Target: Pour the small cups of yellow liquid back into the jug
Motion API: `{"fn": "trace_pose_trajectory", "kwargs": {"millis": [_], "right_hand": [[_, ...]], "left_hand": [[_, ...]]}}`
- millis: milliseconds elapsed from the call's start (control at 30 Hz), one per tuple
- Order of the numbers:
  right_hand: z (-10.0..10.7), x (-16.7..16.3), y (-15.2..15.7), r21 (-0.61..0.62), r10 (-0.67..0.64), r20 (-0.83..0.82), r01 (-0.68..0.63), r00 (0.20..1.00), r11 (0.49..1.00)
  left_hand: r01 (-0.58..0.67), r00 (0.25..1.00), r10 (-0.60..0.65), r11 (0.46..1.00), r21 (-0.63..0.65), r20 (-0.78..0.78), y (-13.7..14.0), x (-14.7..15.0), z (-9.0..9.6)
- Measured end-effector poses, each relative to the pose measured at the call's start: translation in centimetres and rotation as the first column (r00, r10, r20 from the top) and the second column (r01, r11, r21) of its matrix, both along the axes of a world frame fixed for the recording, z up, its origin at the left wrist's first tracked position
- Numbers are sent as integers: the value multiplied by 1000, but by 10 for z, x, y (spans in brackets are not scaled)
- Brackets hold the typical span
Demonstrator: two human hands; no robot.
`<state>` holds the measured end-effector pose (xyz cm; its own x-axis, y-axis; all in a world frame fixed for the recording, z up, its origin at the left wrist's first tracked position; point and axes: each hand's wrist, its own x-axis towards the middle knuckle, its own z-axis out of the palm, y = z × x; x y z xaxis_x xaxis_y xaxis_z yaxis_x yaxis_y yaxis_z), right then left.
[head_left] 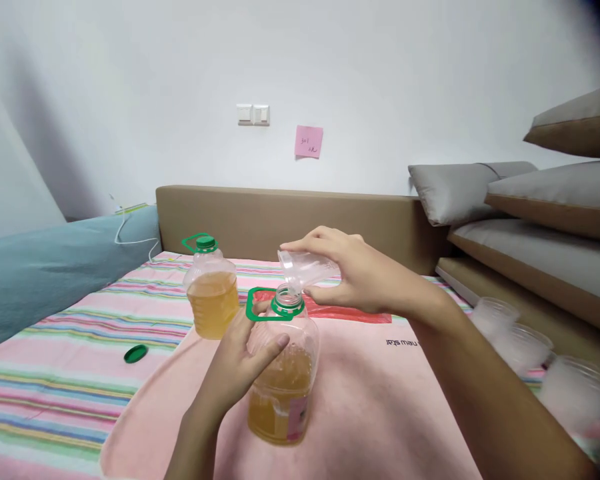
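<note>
A clear plastic jug (280, 373) of amber liquid stands uncapped in front of me, with a green ring handle round its neck. My left hand (247, 357) is wrapped round the jug's left side below the handle, thumb across its front. My right hand (343, 270) grips a clear plastic cup (307, 267), tipped on its side with its rim at the jug's open mouth. Whether any liquid is left in the cup, I cannot tell. Behind to the left stands a second jug (214, 300) of amber liquid with its green cap on.
A loose green cap (135, 353) lies on the striped sheet (45, 387). Under the jugs is a pink mat (380, 393), with a red flat item (350, 313) behind. Several clear tubs (523, 347) and stacked cushions (555, 247) are at right.
</note>
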<state>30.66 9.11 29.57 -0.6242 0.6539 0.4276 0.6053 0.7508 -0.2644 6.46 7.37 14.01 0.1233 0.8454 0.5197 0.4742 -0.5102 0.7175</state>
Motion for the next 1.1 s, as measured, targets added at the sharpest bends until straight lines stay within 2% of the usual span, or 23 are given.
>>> {"fn": "trace_pose_trajectory", "kwargs": {"millis": [233, 1100], "right_hand": [[13, -3, -4, -23, -16, 69, 17, 997, 1000], [27, -8, -12, -43, -69, 177, 78, 982, 996]], "left_hand": [[-11, 1000, 11, 1000, 21, -8, 3, -1, 0], [7, 999, -5, 999, 39, -39, 8, -2, 2]]}}
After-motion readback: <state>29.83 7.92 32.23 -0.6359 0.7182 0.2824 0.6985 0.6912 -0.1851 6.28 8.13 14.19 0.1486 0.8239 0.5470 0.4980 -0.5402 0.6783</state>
